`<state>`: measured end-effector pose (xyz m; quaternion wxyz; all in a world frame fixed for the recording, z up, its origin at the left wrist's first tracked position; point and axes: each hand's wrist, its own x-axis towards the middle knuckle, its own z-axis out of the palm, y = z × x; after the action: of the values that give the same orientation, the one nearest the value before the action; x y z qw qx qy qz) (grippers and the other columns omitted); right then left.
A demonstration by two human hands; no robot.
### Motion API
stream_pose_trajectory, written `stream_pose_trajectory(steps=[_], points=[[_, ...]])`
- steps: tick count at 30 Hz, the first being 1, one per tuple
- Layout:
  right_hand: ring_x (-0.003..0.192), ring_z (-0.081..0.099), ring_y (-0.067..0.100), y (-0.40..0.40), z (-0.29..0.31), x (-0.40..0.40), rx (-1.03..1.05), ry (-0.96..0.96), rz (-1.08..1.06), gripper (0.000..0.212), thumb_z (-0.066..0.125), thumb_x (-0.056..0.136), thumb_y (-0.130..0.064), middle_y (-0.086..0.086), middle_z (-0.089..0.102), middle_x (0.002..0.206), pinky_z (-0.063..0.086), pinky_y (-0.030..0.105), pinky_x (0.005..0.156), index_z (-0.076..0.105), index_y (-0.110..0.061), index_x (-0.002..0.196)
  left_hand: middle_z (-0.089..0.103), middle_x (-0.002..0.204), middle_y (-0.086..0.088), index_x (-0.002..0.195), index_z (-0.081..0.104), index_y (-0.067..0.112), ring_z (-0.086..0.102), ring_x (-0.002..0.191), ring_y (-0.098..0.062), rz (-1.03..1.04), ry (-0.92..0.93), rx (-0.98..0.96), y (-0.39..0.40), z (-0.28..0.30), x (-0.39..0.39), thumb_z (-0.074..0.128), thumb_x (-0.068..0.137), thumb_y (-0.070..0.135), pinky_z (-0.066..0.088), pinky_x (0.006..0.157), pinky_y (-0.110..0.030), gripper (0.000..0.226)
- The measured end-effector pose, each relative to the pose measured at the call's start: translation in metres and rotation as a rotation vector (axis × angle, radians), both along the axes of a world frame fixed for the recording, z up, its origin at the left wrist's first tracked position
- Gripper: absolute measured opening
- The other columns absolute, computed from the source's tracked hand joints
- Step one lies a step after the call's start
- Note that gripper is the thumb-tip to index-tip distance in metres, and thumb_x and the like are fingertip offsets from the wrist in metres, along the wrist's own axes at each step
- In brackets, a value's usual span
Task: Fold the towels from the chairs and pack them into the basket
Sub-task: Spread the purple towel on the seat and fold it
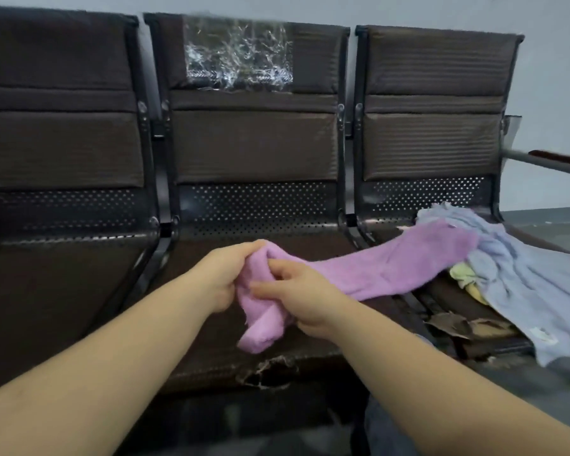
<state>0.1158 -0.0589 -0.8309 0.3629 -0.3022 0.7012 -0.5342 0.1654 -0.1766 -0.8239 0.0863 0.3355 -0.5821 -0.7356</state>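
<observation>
Both hands grip one bunched end of the pink towel [375, 268]: our left hand [224, 278] and right hand [300, 291] curl around it over the middle seat [211, 357]. Its far end lies on the towel pile [524, 274] at right. Nothing looks folded yet; no basket shows. Both forearms reach forward, wrists close together.

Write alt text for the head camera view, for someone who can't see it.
Both hands, left and right, grip one end of a pink towel above the middle chair of three dark chairs. The towel's far end reaches a heap of blue towels and a yellow one on the right chair.
</observation>
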Motion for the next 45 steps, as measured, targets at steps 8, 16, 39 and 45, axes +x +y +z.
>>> stream_pose_trajectory(steps=[8, 16, 39, 45], points=[[0.122, 0.049, 0.039, -0.022, -0.045, -0.017, 0.03, -0.703, -0.472, 0.043, 0.057, 0.093, -0.034, 0.022, 0.047, 0.134, 0.047, 0.048, 0.086, 0.043, -0.017, 0.131, 0.069, 0.076, -0.012, 0.09, 0.064, 0.004, 0.066, 0.063, -0.015, -0.262, -0.061, 0.013, -0.046, -0.031, 0.086, 0.063, 0.086, 0.01, 0.053, 0.058, -0.022, 0.007], [0.107, 0.057, 0.039, -0.048, -0.081, -0.034, 0.201, -0.208, -0.572, 0.019, 0.058, 0.092, -0.011, 0.021, 0.061, 0.106, 0.046, 0.048, 0.096, 0.059, 0.001, 0.106, 0.066, 0.101, -0.009, 0.104, 0.062, 0.012, 0.063, 0.085, -0.016, -0.414, -0.152, 0.084, -0.04, -0.054, 0.074, 0.06, 0.085, 0.027, 0.05, 0.077, -0.026, 0.025], [0.111, 0.056, 0.025, -0.04, -0.073, 0.054, 0.287, -0.259, -0.07, 0.037, 0.073, 0.08, -0.019, 0.004, 0.058, 0.117, 0.046, 0.043, 0.1, 0.053, -0.018, 0.111, 0.073, 0.082, -0.009, 0.086, 0.071, 0.008, 0.068, 0.075, -0.02, -0.076, -0.191, 0.185, -0.048, -0.074, 0.077, 0.058, 0.09, 0.033, 0.053, 0.071, -0.033, 0.028], [0.089, 0.063, 0.029, -0.037, -0.067, 0.058, 0.104, -0.59, -0.393, 0.017, 0.071, 0.084, -0.021, 0.012, 0.064, 0.096, 0.055, 0.045, 0.076, 0.058, -0.016, 0.094, 0.07, 0.104, -0.019, 0.111, 0.064, -0.002, 0.068, 0.095, -0.029, -0.115, -0.11, 0.208, -0.04, -0.069, 0.08, 0.057, 0.087, 0.0, 0.053, 0.087, -0.038, 0.025]])
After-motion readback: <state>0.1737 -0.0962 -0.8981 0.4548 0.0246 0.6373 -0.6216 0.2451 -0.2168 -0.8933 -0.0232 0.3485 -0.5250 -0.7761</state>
